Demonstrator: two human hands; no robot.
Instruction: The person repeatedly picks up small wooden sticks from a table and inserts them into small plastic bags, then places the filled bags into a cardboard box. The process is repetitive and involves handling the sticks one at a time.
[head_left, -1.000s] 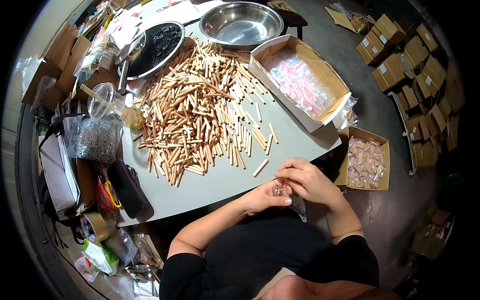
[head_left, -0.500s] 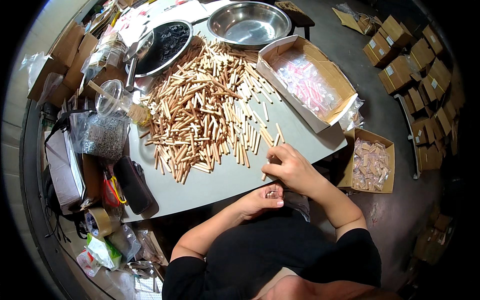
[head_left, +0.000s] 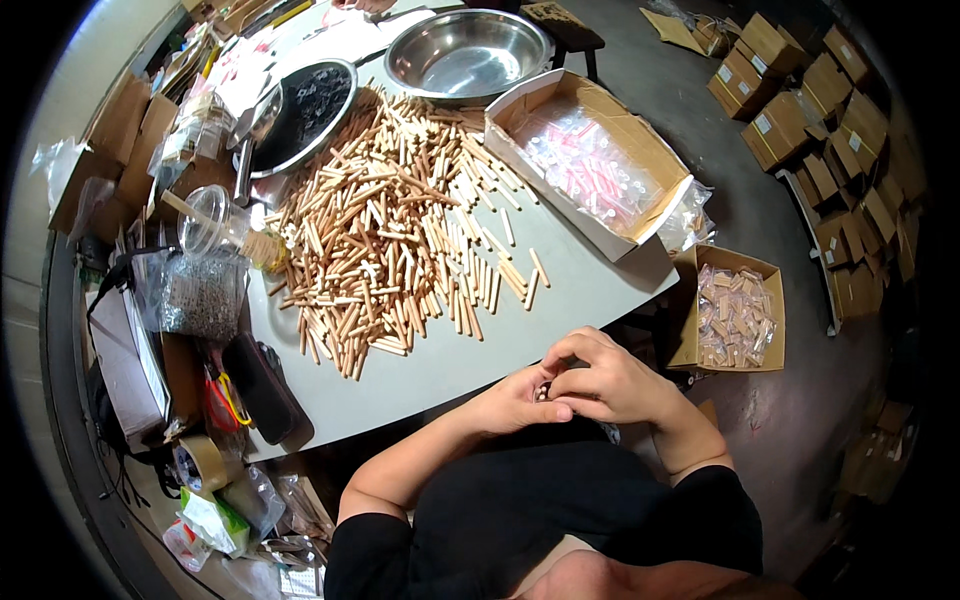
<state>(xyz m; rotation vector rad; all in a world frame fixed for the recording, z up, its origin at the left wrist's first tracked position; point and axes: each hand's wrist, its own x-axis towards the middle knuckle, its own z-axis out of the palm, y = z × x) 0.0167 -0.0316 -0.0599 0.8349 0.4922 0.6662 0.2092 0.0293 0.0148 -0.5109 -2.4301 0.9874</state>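
Note:
In front of my body, just off the table's near edge, my left hand (head_left: pixel 512 404) is closed around a few short wooden dowels (head_left: pixel 542 393), their ends showing between thumb and fingers. Something thin and clear seems to surround them, too small to make out. My right hand (head_left: pixel 608 380) meets it from the right, fingers bent and pressed together over the dowel ends; what they pinch is hidden. Beyond both hands a large heap of wooden dowels (head_left: pixel 390 220) covers much of the grey table (head_left: pixel 440 368), several lying loose at its right side.
A cardboard box (head_left: pixel 655 215) of small clear and pink plastic bags stands right; a lower box (head_left: pixel 775 330) holds filled packets. Behind are a steel basin (head_left: pixel 470 80) and a bowl of black pieces (head_left: pixel 320 100). Another person's hand shows at the top. Scissors (head_left: pixel 235 402) and tape (head_left: pixel 200 465) lie left.
My right hand has come from the table edge, where it held a dowel, down to my left hand. That dowel no longer shows on the table. The view has shifted slightly.

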